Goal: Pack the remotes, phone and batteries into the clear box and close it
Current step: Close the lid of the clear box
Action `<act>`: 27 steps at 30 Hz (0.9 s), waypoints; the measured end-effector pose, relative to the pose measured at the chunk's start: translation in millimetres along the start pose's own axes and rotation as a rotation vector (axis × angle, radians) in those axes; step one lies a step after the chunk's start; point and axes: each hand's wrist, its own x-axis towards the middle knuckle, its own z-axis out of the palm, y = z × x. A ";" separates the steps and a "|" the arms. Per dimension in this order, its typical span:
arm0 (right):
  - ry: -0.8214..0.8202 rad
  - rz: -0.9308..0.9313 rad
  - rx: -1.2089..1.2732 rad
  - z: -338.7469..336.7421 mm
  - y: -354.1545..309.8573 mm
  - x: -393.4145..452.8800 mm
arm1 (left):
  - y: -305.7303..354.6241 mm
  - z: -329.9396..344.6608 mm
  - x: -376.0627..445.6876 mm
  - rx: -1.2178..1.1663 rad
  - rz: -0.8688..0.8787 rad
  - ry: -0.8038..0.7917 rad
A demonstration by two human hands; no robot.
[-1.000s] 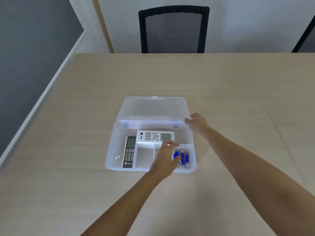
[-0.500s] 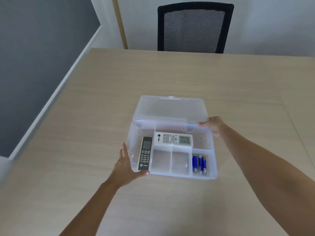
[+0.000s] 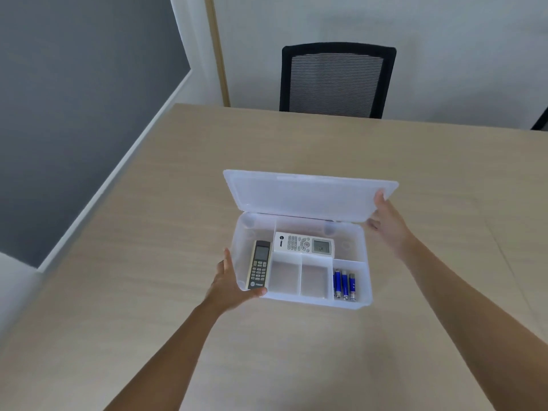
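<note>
The clear box [image 3: 364,301] sits on the wooden table with its hinged lid [image 3: 305,194] tilted up at the back. Inside, a dark remote [image 3: 259,264] lies in the left compartment and a white remote [image 3: 303,243] lies crosswise in the rear one. Three blue batteries [image 3: 344,284] fill the front right compartment. The two middle front compartments hold nothing. My left hand [image 3: 230,284] grips the box's front left corner. My right hand [image 3: 385,221] holds the lid's right edge, thumb on top.
The light wooden table [image 3: 296,351] stretches all around the box. A black mesh-backed chair [image 3: 336,81] stands at the far edge. A grey wall and white skirting run along the left.
My left hand left the batteries and took hold of the box's front left corner. My right hand raised the lid to a steeper tilt. The camera view shifted left.
</note>
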 end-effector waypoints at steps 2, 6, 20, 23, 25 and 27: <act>-0.061 0.125 0.251 -8.8 -3.0 -29.2 | 3.8 -8.4 -5.7 -0.432 -0.060 -0.055; -0.024 0.157 0.261 -12.0 20.1 -97.9 | -0.4 -30.0 -30.7 -1.231 -0.150 0.010; 0.195 0.243 -0.724 41.0 91.0 -121.2 | 17.4 12.0 -27.3 -0.065 0.030 0.217; 0.238 0.268 -0.711 43.8 92.3 -117.8 | 15.0 15.9 -24.2 -0.032 0.031 0.212; 0.249 0.291 -0.711 45.1 91.5 -116.4 | 15.7 17.1 -23.6 -0.025 0.022 0.204; 0.266 0.313 -0.703 47.5 90.1 -115.4 | 17.5 17.7 -23.1 -0.021 0.012 0.206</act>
